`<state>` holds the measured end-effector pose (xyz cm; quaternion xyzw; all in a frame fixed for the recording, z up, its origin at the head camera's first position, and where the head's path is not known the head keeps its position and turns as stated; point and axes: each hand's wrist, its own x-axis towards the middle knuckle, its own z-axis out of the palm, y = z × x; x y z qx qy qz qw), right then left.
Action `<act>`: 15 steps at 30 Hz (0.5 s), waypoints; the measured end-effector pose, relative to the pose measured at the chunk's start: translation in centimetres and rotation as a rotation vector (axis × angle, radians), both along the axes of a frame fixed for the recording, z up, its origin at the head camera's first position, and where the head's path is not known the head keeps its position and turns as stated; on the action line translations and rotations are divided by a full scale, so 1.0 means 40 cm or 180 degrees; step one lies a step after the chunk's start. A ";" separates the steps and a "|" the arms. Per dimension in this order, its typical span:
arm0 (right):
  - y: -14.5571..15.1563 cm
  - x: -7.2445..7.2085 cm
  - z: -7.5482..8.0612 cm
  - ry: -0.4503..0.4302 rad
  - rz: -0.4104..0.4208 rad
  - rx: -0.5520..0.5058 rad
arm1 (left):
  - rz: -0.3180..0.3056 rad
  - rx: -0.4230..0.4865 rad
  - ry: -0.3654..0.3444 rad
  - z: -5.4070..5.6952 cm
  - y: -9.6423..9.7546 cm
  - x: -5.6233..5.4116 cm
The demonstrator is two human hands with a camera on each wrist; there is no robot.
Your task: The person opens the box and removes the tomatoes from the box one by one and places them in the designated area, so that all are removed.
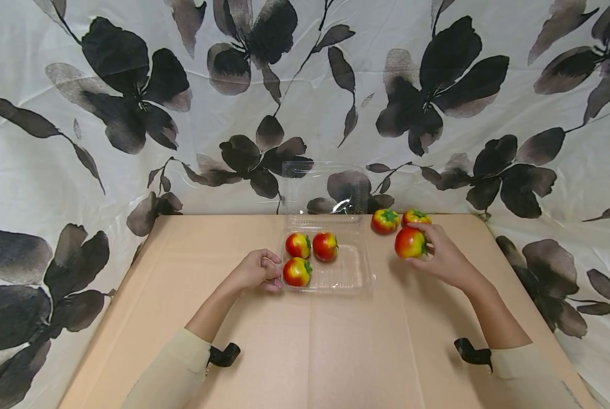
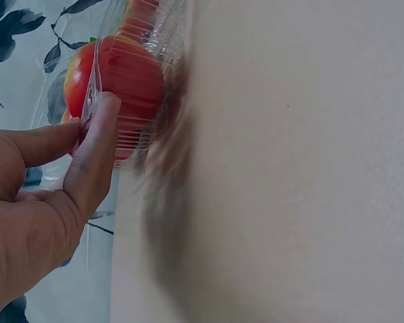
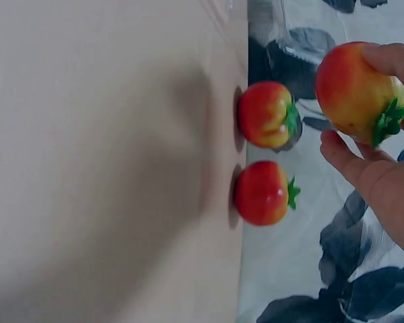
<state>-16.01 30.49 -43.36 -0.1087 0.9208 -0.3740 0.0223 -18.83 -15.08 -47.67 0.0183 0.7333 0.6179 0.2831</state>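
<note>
A clear plastic clamshell container [image 1: 353,267] stands on the table with its lid raised at the back. Three red-and-yellow tomatoes with green tops, one of them the front tomato [image 1: 297,272], sit in its left part. My left hand [image 1: 257,271] pinches the container's left rim between thumb and fingers, as the left wrist view shows at the thin plastic edge. My right hand [image 1: 445,255] grips another tomato [image 3: 353,91] above the table, right of the container. Behind it, two tomatoes rest on the table, a left one [image 1: 385,221] and a right one [image 1: 416,217].
The light-brown table [image 1: 356,352] ends just behind the container and the two loose tomatoes. A white floral cloth [image 1: 335,102] hangs behind it and shows at both sides. Black wrist mounts [image 1: 225,355] sit at both cuffs.
</note>
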 end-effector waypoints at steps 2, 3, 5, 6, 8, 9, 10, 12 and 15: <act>0.014 -0.002 0.000 0.0040 -0.0066 0.0046 | 0.0007 0.0016 -0.0002 -0.001 -0.001 0.000; 0.020 -0.003 0.000 0.0071 -0.0105 0.0081 | 0.0012 0.0025 -0.0003 -0.002 -0.001 -0.001; 0.034 -0.006 -0.001 0.0111 -0.0186 0.0133 | 0.0023 0.0032 -0.0002 -0.004 -0.001 -0.001; 0.040 -0.007 -0.001 0.0121 -0.0219 0.0154 | 0.0032 0.0038 -0.0003 -0.005 -0.001 -0.002; 0.053 -0.010 -0.003 0.0156 -0.0286 0.0211 | 0.0056 0.0051 -0.0003 -0.005 0.000 -0.001; 0.059 -0.012 -0.005 0.0178 -0.0315 0.0237 | 0.0068 0.0059 -0.0005 -0.005 0.000 0.000; 0.066 -0.015 -0.006 0.0204 -0.0330 0.0239 | 0.0080 0.0063 -0.0008 -0.004 0.000 0.001; 0.079 -0.020 -0.010 0.0275 -0.0346 0.0235 | 0.0093 0.0079 -0.0010 -0.003 0.001 0.002; 0.100 -0.029 -0.014 0.0352 -0.0365 0.0226 | 0.0096 0.0078 -0.0021 -0.001 0.003 0.005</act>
